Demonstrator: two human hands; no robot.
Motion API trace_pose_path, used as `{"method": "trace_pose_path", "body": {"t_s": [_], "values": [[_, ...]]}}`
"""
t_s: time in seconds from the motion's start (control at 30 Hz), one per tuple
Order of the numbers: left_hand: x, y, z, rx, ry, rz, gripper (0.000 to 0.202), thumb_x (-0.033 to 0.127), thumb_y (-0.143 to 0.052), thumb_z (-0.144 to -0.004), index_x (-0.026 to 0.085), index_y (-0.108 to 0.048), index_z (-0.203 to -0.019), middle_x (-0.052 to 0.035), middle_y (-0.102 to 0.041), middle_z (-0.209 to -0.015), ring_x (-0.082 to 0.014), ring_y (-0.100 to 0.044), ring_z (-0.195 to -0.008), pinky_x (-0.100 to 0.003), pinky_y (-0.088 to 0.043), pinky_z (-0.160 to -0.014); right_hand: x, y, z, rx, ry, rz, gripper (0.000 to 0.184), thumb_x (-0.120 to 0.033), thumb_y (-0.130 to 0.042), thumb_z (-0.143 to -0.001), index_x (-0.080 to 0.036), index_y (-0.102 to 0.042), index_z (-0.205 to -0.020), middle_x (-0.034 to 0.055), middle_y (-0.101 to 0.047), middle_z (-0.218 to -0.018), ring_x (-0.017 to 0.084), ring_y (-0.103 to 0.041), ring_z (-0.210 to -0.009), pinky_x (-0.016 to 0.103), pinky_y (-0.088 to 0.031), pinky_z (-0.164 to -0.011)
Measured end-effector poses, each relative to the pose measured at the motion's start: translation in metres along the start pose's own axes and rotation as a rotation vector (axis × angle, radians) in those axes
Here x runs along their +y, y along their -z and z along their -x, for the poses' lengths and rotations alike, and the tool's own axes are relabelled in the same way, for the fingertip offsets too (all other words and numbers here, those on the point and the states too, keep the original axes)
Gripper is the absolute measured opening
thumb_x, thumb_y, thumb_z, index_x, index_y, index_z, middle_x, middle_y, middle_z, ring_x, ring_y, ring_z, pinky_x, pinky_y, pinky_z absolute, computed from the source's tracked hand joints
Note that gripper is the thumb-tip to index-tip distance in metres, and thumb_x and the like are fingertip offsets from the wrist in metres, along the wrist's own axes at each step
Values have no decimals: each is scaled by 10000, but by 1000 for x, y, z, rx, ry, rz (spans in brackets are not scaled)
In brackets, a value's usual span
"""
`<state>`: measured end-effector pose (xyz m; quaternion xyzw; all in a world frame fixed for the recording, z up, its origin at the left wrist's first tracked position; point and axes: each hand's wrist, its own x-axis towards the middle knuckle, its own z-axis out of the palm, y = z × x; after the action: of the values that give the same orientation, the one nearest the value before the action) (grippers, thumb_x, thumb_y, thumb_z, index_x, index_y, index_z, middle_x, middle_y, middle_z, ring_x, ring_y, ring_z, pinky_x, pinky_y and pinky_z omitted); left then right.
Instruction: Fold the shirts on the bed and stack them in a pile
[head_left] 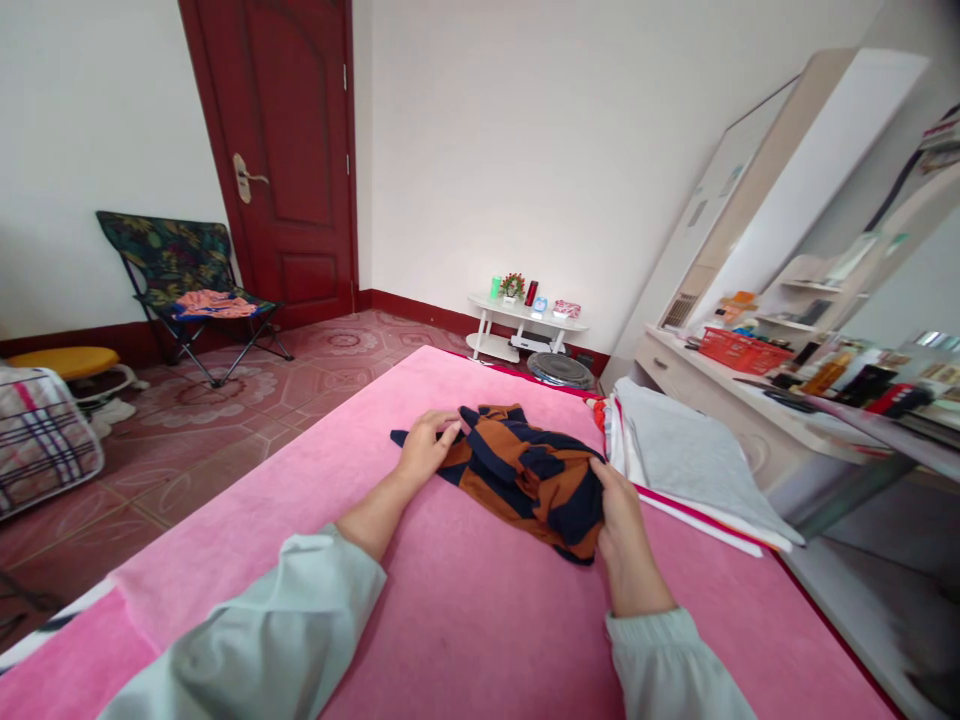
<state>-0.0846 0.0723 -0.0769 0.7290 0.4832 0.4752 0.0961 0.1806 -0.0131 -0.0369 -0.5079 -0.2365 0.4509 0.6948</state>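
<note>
A crumpled garment with wide brown and navy stripes (510,465), which looks like a shirt, lies bunched on the pink bed cover (465,620). My left hand (430,448) is at its left end, thumb and fingers closed on the navy cloth there. At the opposite end my right hand (621,508) grips the edge, with the thumb on top and the other fingers partly hidden behind the fabric. A small navy tip of the garment sticks out beyond my left hand. Its folds hide the collar and most of its outline.
Folded clothes (679,450), grey on top, are stacked at the bed's right edge. Beyond them stands a dressing table (712,375) with a red basket (742,350) and bottles. A low white table (525,312) is past the bed's far end. A folding chair (169,260) stands by the door.
</note>
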Motion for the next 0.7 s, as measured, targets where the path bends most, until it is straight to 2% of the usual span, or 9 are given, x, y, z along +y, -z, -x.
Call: {"method": "trace_pose_path", "body": {"t_s": [0.1, 0.17, 0.27, 0.33, 0.43, 0.53, 0.6, 0.7], "values": [[17, 0, 3, -47, -95, 122, 239, 337, -489, -907, 199, -677, -959, -46, -682, -995, -188, -606, -971, -327, -456, -907, 2, 5, -7, -75, -134, -42, 257, -253, -703, -621, -145, -663, -851, 66, -732, -785, 237, -694, -749, 356, -564, -689], [27, 1, 6, -111, -162, 158, 253, 380, -540, -880, 203, -664, -1012, -53, -669, -1023, -194, -595, -987, -332, -447, -919, 7, 8, -11, -70, -124, -55, 240, -259, -690, -627, -145, -662, -835, 65, -729, -773, 241, -694, -754, 363, -569, -696], [37, 1, 12, -218, -257, 102, 497, 475, -672, -762, 223, -592, -1184, -73, -610, -1160, -233, -541, -1086, -369, -414, -968, 12, 15, -20, 9, -2, -91, 195, -280, -634, -664, -157, -656, -814, 48, -718, -744, 224, -690, -748, 357, -572, -713], [38, -2, 15, -285, -299, 24, 594, 472, -726, -703, 240, -570, -1227, -80, -573, -1215, -258, -512, -1118, -394, -403, -976, 11, 22, -26, 57, 58, -123, 193, -295, -572, -698, -166, -652, -817, 45, -715, -761, 220, -688, -766, 370, -571, -733], [34, -7, 18, -364, -326, -61, 475, 393, -698, -748, 252, -603, -1192, -74, -577, -1195, -255, -513, -1099, -392, -413, -953, 8, 30, -35, 166, 101, -151, 198, -289, -521, -711, -177, -643, -818, 40, -709, -784, 222, -686, -774, 402, -569, -743], [29, -11, 18, -374, -306, -89, 426, 364, -662, -783, 245, -607, -1188, -74, -590, -1158, -246, -519, -1079, -382, -415, -945, 6, 33, -38, 278, 162, -144, 172, -272, -545, -685, -180, -630, -803, 35, -696, -777, 228, -678, -761, 424, -566, -727], [27, -13, 19, -375, -284, -101, 433, 369, -665, -778, 240, -608, -1187, -80, -582, -1167, -249, -518, -1080, -382, -417, -943, 5, 33, -36, 341, 266, -101, 166, -246, -575, -652, -178, -624, -796, 25, -681, -772, 221, -667, -775, 410, -557, -746], [26, -13, 19, -398, -269, -112, 458, 372, -671, -767, 238, -602, -1199, -86, -566, -1195, -257, -510, -1097, -384, -419, -946, -4, 30, -26, 461, 535, 72, 216, -223, -598, -634, -174, -630, -841, 20, -661, -845, 209, -637, -875, 403, -506, -853]]}}
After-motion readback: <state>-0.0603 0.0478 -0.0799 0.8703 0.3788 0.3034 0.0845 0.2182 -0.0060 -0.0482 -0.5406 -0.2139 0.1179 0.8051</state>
